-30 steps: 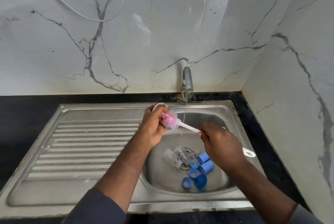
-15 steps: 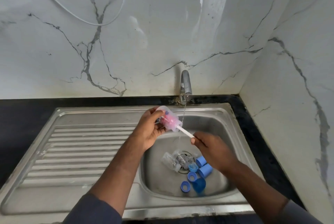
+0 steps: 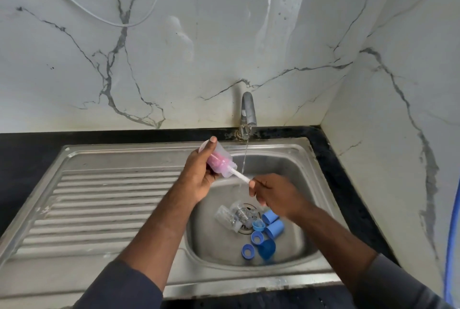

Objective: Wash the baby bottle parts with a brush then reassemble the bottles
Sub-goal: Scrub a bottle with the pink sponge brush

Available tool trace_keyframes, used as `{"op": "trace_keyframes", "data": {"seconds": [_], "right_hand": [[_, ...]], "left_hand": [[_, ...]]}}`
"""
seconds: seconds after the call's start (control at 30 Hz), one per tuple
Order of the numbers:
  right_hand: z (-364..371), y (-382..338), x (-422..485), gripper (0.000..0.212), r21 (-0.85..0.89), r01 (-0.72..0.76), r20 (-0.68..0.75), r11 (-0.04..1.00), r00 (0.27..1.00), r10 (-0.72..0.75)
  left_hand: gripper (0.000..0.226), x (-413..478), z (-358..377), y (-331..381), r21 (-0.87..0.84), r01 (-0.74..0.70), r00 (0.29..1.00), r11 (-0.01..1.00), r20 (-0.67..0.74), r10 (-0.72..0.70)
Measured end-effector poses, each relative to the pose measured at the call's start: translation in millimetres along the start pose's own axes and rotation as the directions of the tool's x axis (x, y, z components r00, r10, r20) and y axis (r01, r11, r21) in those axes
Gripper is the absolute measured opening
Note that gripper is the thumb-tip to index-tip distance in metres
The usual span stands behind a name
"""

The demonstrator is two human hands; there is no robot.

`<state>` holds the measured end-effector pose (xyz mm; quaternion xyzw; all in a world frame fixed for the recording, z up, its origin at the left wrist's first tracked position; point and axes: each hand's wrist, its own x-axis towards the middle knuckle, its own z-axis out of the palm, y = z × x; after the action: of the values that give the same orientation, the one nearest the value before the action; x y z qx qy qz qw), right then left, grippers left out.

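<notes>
Head view: we look down on a steel sink set into a black bench, under a marble-patterned wall.
Bottle: a clear baby bottle is held in the air over the left rim of the basin, just left of the water stream.
Bottle axis: its long axis runs on a slant, the closed base up and to the left, the open mouth down and to the right, pointing at the right hand.
Brush: the pink head of the brush sits inside the bottle; its white handle comes out of the mouth along the same slant and ends in the right hand.
Left hand: our left hand is wrapped round the bottle's body, fingers curled, with one fingertip up at the base end.
Right hand: our right hand has its fingers curled tight on the end of the brush handle, above the middle of the basin.
Tap: the tap at the back edge runs a thin stream that falls between bottle and right hand.
Basin floor: clear parts lie over the drain; blue parts lie just to their right and nearer us, two of them cylinders on their sides.
Drainboard: the ribbed drainboard lies to the left.
Writing: the bottle is too blurred for us to read any print.
Edges: cables hang on the wall; a blue hose shows at the right border.
</notes>
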<state>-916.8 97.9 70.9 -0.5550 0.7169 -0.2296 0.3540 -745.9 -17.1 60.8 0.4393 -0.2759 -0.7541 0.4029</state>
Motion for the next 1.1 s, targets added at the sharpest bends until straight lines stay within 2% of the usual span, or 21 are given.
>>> {"op": "trace_keyframes", "data": {"seconds": [0.07,0.13,0.2,0.23,0.27,0.3,0.33,0.4,0.47,0.53,0.6,0.63,0.7,0.77,0.83,0.87,0.9,0.93,0.97,1.03,1.1], "right_hand": [[-2.6,-0.9,0.7,0.030,-0.318,-0.007,-0.087,0.948,0.996,-0.022],[0.0,-5.1,-4.4,0.024,-0.598,0.010,-0.127,0.802,0.986,-0.106],[6.9,-9.7,-8.1,0.023,-0.695,0.081,-0.079,0.715,0.979,-0.187],[9.6,-11.2,-8.2,0.026,-0.664,0.106,-0.045,0.740,0.982,-0.181],[10.7,-10.4,-7.8,0.031,-0.544,0.109,-0.019,0.832,0.990,-0.143],[11.0,-8.1,-6.0,0.037,-0.299,0.069,0.029,0.952,0.998,-0.063],[11.6,-5.6,-4.2,0.042,0.009,-0.014,0.119,1.000,0.993,0.013],[11.4,-1.8,-5.4,0.046,0.411,-0.182,0.304,0.893,0.951,0.054],[12.4,1.3,-6.7,0.046,0.482,-0.184,0.314,0.857,0.949,0.027],[13.3,1.9,-4.5,0.044,0.349,-0.074,0.137,0.934,0.990,0.027],[9.3,-0.8,-4.0,0.040,0.028,-0.020,-0.017,0.999,1.000,0.021],[6.3,-3.5,-6.2,0.039,-0.165,-0.022,-0.039,0.986,0.999,0.016],[4.5,-7.1,-11.3,0.036,-0.513,-0.016,-0.073,0.858,0.997,-0.025],[8.1,-11.5,-15.2,0.036,-0.640,0.036,-0.064,0.767,0.993,-0.100],[8.7,-19.1,-14.9,0.039,-0.510,0.068,-0.011,0.858,0.996,-0.085],[7.0,-18.6,-10.9,0.042,-0.281,0.037,0.038,0.959,0.999,-0.028],[5.0,-17.5,-6.8,0.045,0.033,-0.044,0.131,0.998,0.991,0.039],[2.5,-15.2,-3.6,0.047,0.305,-0.160,0.254,0.939,0.964,0.081],[0.2,-12.4,-1.1,0.048,0.468,-0.259,0.364,0.845,0.928,0.083],[0.0,-8.6,0.7,0.048,0.537,-0.294,0.406,0.791,0.912,0.063],[2.8,-7.0,3.7,0.048,0.459,-0.196,0.276,0.867,0.959,0.071]], "left_hand": [[0.036,-0.5,-4.1,-4.8,-0.050,-0.019,1.000,0.999,0.012,0.020],[0.040,-1.4,-6.1,-12.3,-0.117,0.004,1.000,0.993,0.008,-0.003],[0.051,-7.4,-2.5,-15.0,-0.184,0.051,0.999,0.982,-0.010,-0.054],[0.055,-8.7,-0.1,-14.7,-0.212,0.055,0.998,0.976,-0.022,-0.061],[0.058,-8.5,0.8,-15.4,-0.259,0.064,0.997,0.964,-0.017,-0.071],[0.058,-7.5,0.7,-16.2,-0.313,0.071,0.997,0.947,0.018,-0.069],[0.051,-7.7,1.1,-15.9,-0.366,0.077,0.996,0.927,0.068,-0.056],[0.031,-8.0,4.4,-14.1,-0.409,0.057,0.992,0.911,0.128,-0.005],[0.029,-5.5,5.0,-13.1,-0.322,0.013,0.992,0.947,0.121,0.028],[0.045,-5.8,1.9,-13.4,-0.214,0.009,0.993,0.977,0.116,0.017],[0.052,-3.4,-4.6,-15.3,-0.156,-0.003,0.997,0.988,0.082,0.016],[0.046,-2.0,-7.5,-15.5,-0.156,-0.011,0.999,0.988,0.048,0.019],[0.034,-3.4,-5.9,-12.9,-0.219,0.045,0.999,0.975,-0.004,-0.047],[0.049,-7.1,-0.2,-8.8,-0.315,0.130,0.991,0.940,0.019,-0.131],[0.068,-7.3,5.0,-6.5,-0.349,0.138,0.990,0.927,0.044,-0.130],[0.068,-5.5,5.2,-7.8,-0.352,0.111,0.994,0.929,0.054,-0.099],[0.063,-5.7,5.9,-8.1,-0.371,0.082,0.995,0.925,0.079,-0.057],[0.055,-7.1,8.1,-7.4,-0.406,0.064,0.992,0.911,0.125,-0.014],[0.045,-6.1,9.2,-8.1,-0.429,0.043,0.986,0.903,0.163,0.031],[0.030,-3.2,9.3,-7.2,-0.380,0.001,0.971,0.925,0.220,0.090],[0.037,-0.8,4.3,-6.7,-0.290,-0.005,0.966,0.957,0.246,0.079]]}}
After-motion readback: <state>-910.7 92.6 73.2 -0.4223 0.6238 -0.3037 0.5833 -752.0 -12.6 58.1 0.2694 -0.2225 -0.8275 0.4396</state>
